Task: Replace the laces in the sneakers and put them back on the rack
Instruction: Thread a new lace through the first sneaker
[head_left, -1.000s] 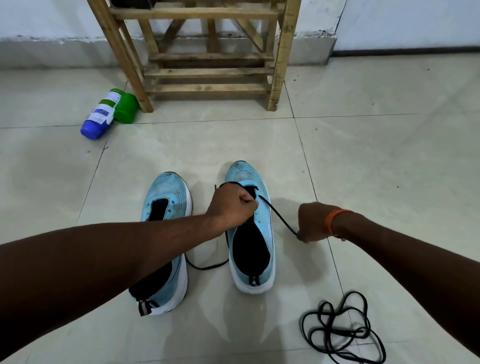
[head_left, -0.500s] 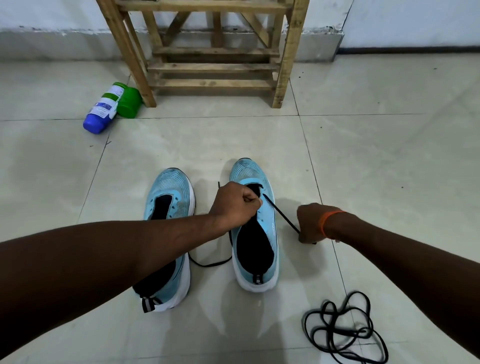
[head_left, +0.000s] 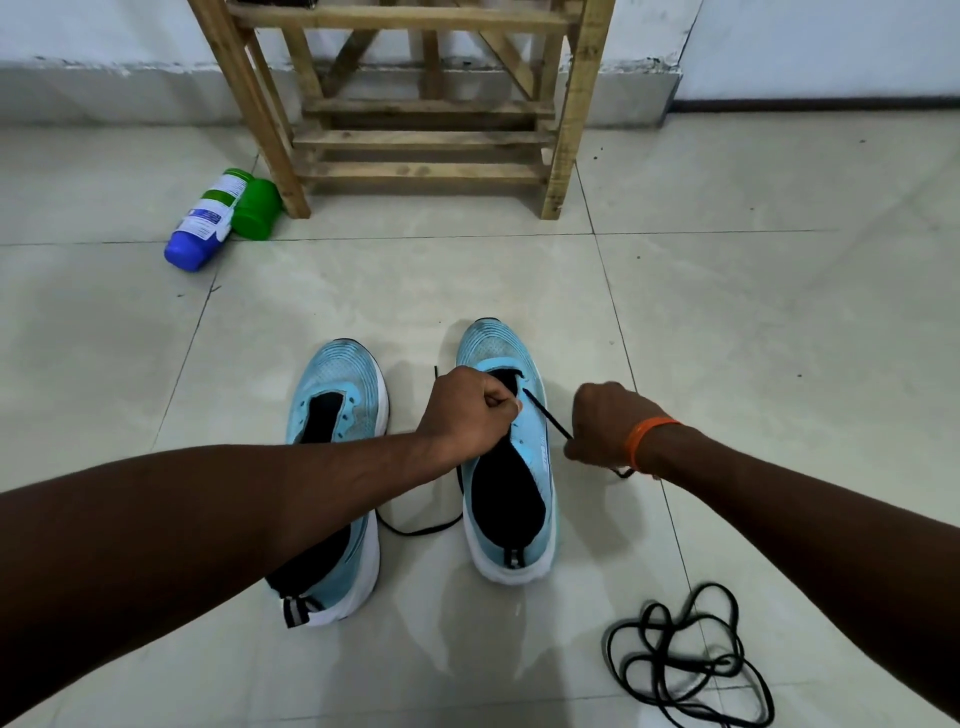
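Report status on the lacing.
Left hand and right hand grip black lace at right sneaker. Left sneaker unlaced. Spare lace lies loose on floor.

Both bare arms reach forward from the near edge, the left forearm slanting from the near left toward the centre, the right from the near right. The left hand (head_left: 470, 410) is knuckles-up, its fingers curled tight and thumb pressed against the forefinger, gripping one part of a black lace (head_left: 548, 415). The right hand (head_left: 602, 428), just to its right and apart from it, is also fisted, back of the hand uppermost, pinching the lace's other stretch taut. An orange band (head_left: 652, 441) circles the right wrist.
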